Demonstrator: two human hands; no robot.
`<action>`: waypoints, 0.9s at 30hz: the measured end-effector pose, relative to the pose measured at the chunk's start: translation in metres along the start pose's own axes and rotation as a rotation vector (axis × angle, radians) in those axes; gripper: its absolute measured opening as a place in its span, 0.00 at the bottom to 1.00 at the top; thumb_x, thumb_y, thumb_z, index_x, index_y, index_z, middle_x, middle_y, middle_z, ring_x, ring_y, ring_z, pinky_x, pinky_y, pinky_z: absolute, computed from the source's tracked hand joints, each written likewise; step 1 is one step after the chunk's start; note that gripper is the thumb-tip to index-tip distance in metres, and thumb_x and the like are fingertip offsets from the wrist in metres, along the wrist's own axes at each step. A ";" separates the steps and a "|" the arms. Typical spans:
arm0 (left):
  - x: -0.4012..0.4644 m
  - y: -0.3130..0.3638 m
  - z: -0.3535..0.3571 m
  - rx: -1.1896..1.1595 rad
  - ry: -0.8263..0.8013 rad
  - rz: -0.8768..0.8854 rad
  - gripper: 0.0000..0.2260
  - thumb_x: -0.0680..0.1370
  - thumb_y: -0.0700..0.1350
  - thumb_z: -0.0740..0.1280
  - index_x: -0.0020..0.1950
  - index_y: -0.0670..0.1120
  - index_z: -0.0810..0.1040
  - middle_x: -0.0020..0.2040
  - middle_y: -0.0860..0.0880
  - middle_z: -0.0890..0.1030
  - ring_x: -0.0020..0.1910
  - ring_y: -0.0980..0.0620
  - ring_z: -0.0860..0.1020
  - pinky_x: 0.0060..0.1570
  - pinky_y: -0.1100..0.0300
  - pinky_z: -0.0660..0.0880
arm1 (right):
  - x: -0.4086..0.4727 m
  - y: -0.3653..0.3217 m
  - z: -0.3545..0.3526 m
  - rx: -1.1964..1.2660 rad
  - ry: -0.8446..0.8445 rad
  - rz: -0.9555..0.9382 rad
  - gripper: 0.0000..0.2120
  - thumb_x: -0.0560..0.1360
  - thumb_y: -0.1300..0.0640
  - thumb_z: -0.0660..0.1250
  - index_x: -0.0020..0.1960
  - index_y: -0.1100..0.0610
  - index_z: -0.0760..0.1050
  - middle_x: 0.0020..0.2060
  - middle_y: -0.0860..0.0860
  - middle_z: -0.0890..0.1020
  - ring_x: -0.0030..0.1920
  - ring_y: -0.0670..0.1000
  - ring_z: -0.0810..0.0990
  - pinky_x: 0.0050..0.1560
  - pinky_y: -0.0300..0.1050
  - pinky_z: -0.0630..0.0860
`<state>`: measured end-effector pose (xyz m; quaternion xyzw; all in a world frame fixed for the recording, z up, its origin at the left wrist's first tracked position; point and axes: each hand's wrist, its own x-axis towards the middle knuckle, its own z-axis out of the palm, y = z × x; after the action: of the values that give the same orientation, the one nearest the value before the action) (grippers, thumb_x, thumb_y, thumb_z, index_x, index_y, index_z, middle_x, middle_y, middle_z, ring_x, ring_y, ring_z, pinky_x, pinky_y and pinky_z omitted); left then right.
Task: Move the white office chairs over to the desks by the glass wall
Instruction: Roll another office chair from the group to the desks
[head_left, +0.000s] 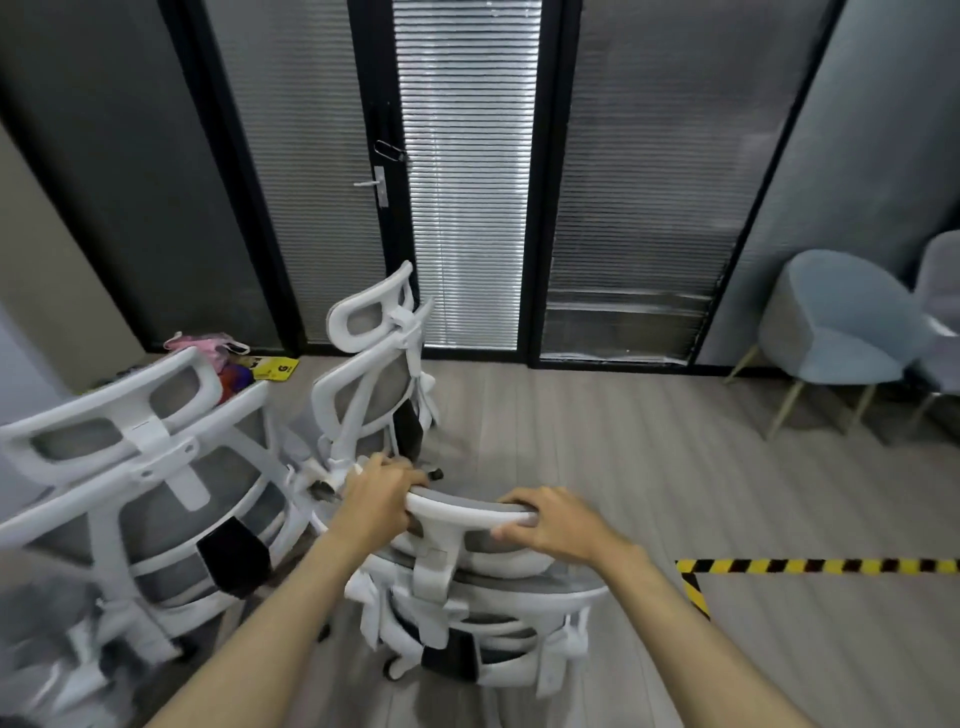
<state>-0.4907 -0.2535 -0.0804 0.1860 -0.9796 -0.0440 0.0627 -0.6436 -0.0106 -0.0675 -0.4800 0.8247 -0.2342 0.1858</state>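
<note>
The fingers (511, 532) of the right hand (558, 525) were curled over the top bar of a white chair's headrest (467, 512), thumb tucked under its near edge; those of the left hand (376, 499) wrapped the same bar at its left end. Both hands were closed on it, gripping firmly. The held chair (467, 613) stood on the wood floor (597, 441) directly in front of the person, seen from behind and above, its back toward them.

Two more white chairs waited close by: one (374, 384) just beyond the left hand, turned side-on, and another (145, 493) at the left, tilted in the wide lens. Ahead stood a glass wall (649, 182) with lowered blinds and a door (374, 182); no desks showed.

The step in hand looked like steering the gripped chair away from the cluster. The next move would likely call for a push or swing to the right, clear of the neighbouring chair's base, whose castors sat close. Black-and-yellow tape (810, 566) on the floor and the blue armchair (841, 332) at the right marked what to avoid.
</note>
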 end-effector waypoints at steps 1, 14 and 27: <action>-0.004 0.018 0.003 -0.019 0.022 0.011 0.16 0.65 0.44 0.75 0.50 0.58 0.82 0.47 0.57 0.81 0.51 0.48 0.74 0.40 0.56 0.69 | -0.019 0.007 -0.001 0.003 0.051 0.026 0.28 0.68 0.27 0.62 0.59 0.43 0.80 0.50 0.41 0.84 0.50 0.46 0.80 0.49 0.43 0.75; -0.051 0.266 0.021 -0.247 -0.129 0.381 0.28 0.66 0.66 0.67 0.61 0.53 0.81 0.54 0.53 0.81 0.57 0.48 0.74 0.61 0.61 0.61 | -0.263 0.114 -0.038 0.030 0.447 0.418 0.25 0.67 0.20 0.61 0.43 0.41 0.70 0.46 0.42 0.72 0.52 0.45 0.72 0.49 0.46 0.74; -0.054 0.527 0.046 -0.438 -0.236 0.589 0.40 0.69 0.83 0.46 0.60 0.58 0.80 0.56 0.61 0.79 0.58 0.54 0.73 0.62 0.58 0.65 | -0.448 0.224 -0.075 -0.149 0.785 0.563 0.32 0.72 0.22 0.57 0.61 0.44 0.79 0.55 0.40 0.74 0.64 0.45 0.68 0.63 0.50 0.72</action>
<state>-0.6359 0.2579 -0.0741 -0.1274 -0.9590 -0.2533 -0.0023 -0.6311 0.4945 -0.0954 -0.1258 0.9448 -0.2786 -0.1180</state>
